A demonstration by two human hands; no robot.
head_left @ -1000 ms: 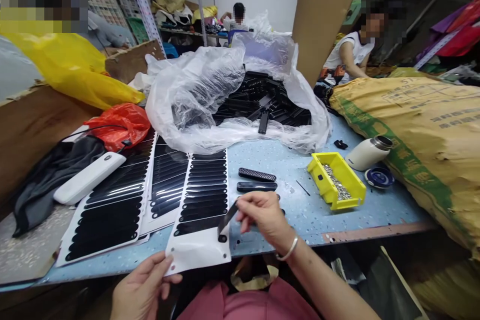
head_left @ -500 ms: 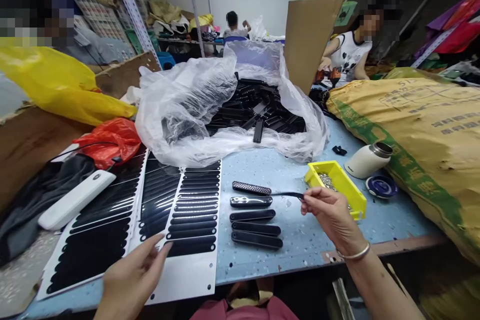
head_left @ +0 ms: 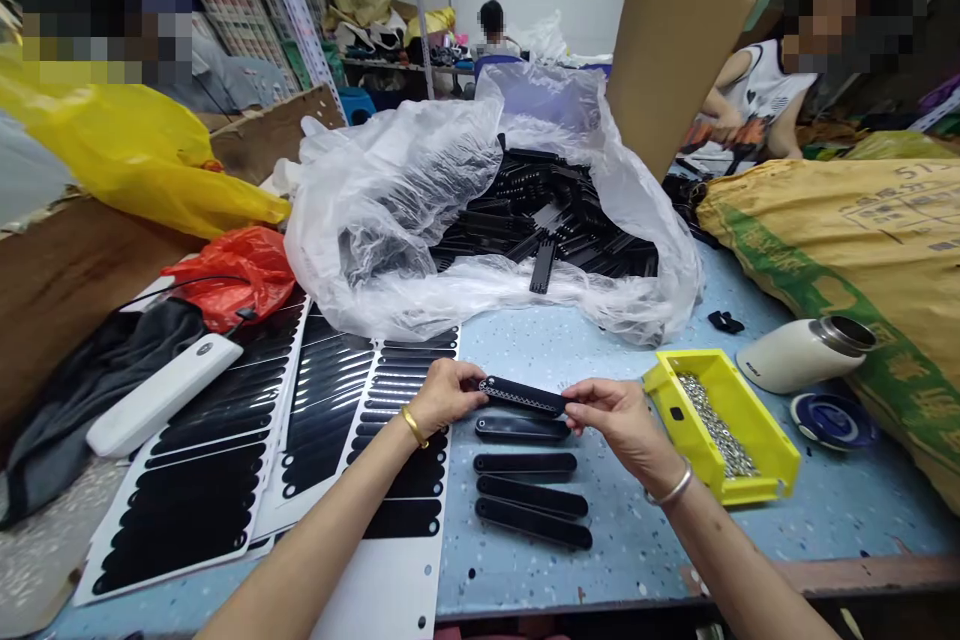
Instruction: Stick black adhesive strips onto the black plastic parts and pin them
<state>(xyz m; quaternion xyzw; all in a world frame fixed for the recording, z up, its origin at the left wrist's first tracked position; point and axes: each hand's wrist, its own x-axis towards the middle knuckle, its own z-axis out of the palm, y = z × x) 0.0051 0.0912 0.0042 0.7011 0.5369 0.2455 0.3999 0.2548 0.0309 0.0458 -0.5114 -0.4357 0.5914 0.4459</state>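
Note:
My left hand (head_left: 450,398) pinches the left end of a thin black strip (head_left: 529,390), and my right hand (head_left: 619,422) pinches its right end. The strip lies along a black bar with a mesh-patterned top (head_left: 499,393), partly covering that pattern. Just below is a glossy black bar (head_left: 523,429). Several more flat black bars (head_left: 532,497) with rounded ends are lined up nearer the table edge. Under my left forearm are white sheets (head_left: 382,575) carrying rows of black strips like the one I hold.
A clear plastic bag (head_left: 390,310) full of black slotted parts (head_left: 547,210) lies behind my hands. To the right are a yellow bin (head_left: 784,465) of small metal pieces, a white flask (head_left: 795,357), its blue lid (head_left: 832,420) and a large yellow sack (head_left: 847,250). Co-workers sit beyond.
My left hand has moved up and right from the sheets to the patterned bar and closed on the strip. My right hand has brought the strip down along the bar. The view has shifted.

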